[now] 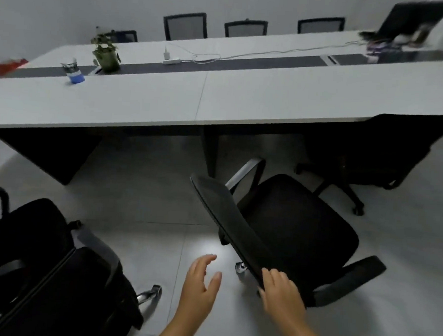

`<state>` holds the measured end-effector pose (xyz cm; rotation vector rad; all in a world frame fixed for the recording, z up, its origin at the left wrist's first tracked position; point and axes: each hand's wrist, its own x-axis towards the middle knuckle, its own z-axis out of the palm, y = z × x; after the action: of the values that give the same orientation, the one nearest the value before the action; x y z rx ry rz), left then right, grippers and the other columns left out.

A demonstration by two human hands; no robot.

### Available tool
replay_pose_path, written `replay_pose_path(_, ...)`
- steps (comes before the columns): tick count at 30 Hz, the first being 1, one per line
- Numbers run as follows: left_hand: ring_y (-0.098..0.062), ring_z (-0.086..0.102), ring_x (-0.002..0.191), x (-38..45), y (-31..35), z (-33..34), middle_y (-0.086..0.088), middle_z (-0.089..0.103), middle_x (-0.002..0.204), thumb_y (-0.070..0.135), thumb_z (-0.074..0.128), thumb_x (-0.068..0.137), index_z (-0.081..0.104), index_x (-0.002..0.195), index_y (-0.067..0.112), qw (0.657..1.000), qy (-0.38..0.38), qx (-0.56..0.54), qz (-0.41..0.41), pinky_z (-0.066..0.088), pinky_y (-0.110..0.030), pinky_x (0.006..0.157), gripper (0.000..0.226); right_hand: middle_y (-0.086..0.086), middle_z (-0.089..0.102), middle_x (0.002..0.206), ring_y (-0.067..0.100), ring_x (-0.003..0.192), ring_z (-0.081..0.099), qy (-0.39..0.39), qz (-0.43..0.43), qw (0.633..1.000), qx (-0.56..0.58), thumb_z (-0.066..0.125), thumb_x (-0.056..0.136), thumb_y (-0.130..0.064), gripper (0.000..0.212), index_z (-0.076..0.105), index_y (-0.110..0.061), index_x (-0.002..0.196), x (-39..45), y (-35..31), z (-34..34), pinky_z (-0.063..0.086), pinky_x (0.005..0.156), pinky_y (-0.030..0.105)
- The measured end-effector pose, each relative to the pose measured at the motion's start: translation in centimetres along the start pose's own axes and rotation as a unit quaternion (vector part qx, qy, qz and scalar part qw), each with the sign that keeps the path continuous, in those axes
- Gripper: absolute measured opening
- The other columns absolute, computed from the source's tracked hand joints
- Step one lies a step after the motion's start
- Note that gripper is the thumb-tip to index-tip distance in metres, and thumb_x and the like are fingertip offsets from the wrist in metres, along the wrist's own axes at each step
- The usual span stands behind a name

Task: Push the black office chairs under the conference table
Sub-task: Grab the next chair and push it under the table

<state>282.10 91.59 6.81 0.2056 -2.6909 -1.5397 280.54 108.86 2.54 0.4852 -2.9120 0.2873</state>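
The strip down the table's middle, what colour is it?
Dark grey strip, clearest in the head view.

The dark screen-like object (413, 18) at the desk's (270, 98) far right end is smeared by blur and cut by the top edge, and the clutter (391, 40) below it cannot be told apart. The red item (9, 65) at the left edge is blurred and cropped. The desk hides most of the chair (364, 154) beneath its right end.
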Motion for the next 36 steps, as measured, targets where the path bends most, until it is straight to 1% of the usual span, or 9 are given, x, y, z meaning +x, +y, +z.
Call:
replay_pose_path(3,-0.005,0.03,0.117,3.8,0.7,1.3,0.01,0.04,0.123,0.04,0.052,0.078,0.05,0.118,0.019,0.986,-0.031,0.137,0.092,0.029,-0.028,0.104,0.046,-0.006,0.061,0.059,0.009,0.051,0.054,0.01,-0.009,1.0,0.011,0.09,0.017,-0.041,0.076,0.064,-0.016,0.085,-2.0,3.7,0.1,0.041,0.043,0.016)
replay_pose_path(5,-0.012,0.033,0.121,6.3,0.2,2.6,-0.002,0.052,0.125,0.043,0.056,0.074,0.052,0.115,0.021,0.941,-0.022,0.278,0.191,0.031,-0.035,0.103,0.046,-0.012,0.063,0.065,0.005,0.064,0.048,0.003,-0.023,1.0,0.0,0.088,0.023,-0.046,0.083,0.05,-0.022,0.093,-3.8,6.9,-0.3,0.039,0.051,0.012)
replay_pose_path(8,-0.016,0.05,0.112,8.7,0.2,4.9,0.004,0.068,0.106,0.067,0.028,0.077,0.059,0.102,0.029,0.872,-0.086,0.397,0.274,0.027,-0.039,0.105,0.055,-0.011,0.062,0.071,0.007,0.074,0.038,0.011,-0.048,0.998,-0.036,0.082,0.04,-0.046,0.067,0.046,-0.025,0.093,-6.3,12.5,-1.9,0.039,0.055,0.012)
replay_pose_path(11,0.0,0.066,0.073,9.0,1.4,7.2,0.02,0.07,0.077,0.073,0.012,0.077,0.07,0.081,0.033,0.843,-0.148,0.407,0.319,0.051,-0.017,0.07,0.071,-0.003,0.063,0.067,0.011,0.07,0.041,0.043,-0.012,0.996,-0.073,0.073,0.049,-0.038,0.045,0.054,-0.02,0.086,-7.3,17.9,-3.7,0.043,0.047,0.018)
replay_pose_path(15,0.005,0.062,0.063,8.4,2.9,10.1,0.025,0.067,0.072,0.068,0.022,0.07,0.068,0.078,0.038,0.822,-0.215,0.404,0.338,0.046,-0.007,0.052,0.056,0.005,0.061,0.061,0.026,0.05,0.056,0.025,0.105,0.992,-0.072,0.083,0.02,0.004,0.052,0.07,-0.008,0.069,-6.6,23.6,-5.1,0.044,0.042,0.028)
replay_pose_path(19,0.0,0.062,0.062,7.9,2.7,12.1,0.02,0.066,0.069,0.067,0.002,0.084,0.069,0.077,0.035,0.833,-0.16,0.419,0.325,0.046,-0.011,0.055,0.074,0.002,0.063,0.061,0.023,0.051,0.059,0.042,0.094,0.994,-0.037,0.088,0.019,-0.009,0.052,0.07,-0.011,0.067,-4.4,24.4,-4.5,0.046,0.048,0.027)
replay_pose_path(22,-0.01,0.061,0.056,8.0,2.9,12.6,0.011,0.064,0.061,0.069,0.008,0.083,0.07,0.068,0.025,0.843,-0.099,0.424,0.317,0.046,-0.019,0.055,0.077,-0.003,0.062,0.06,0.018,0.052,0.059,0.052,0.048,0.997,-0.004,0.09,0.028,-0.027,0.045,0.069,-0.015,0.065,-3.0,24.2,-3.3,0.044,0.048,0.02)
replay_pose_path(31,-0.015,0.063,0.05,11.6,3.2,13.7,0.004,0.065,0.056,0.069,0.021,0.082,0.067,0.057,0.016,0.858,0.025,0.418,0.297,0.03,-0.022,0.064,0.075,-0.003,0.051,0.051,0.019,0.046,0.049,0.047,0.023,0.998,-0.02,0.089,0.024,-0.019,0.041,0.06,-0.017,0.053,1.9,26.8,-0.7,0.036,0.041,0.022)
replay_pose_path(36,-0.014,0.061,0.047,16.0,2.9,14.1,0.005,0.064,0.054,0.069,0.021,0.082,0.066,0.055,0.018,0.854,0.057,0.417,0.307,0.029,-0.022,0.062,0.073,-0.004,0.053,0.05,0.017,0.045,0.052,0.069,-0.003,0.997,-0.024,0.086,0.037,-0.036,0.035,0.061,-0.019,0.052,6.9,28.2,-0.1,0.038,0.041,0.02)
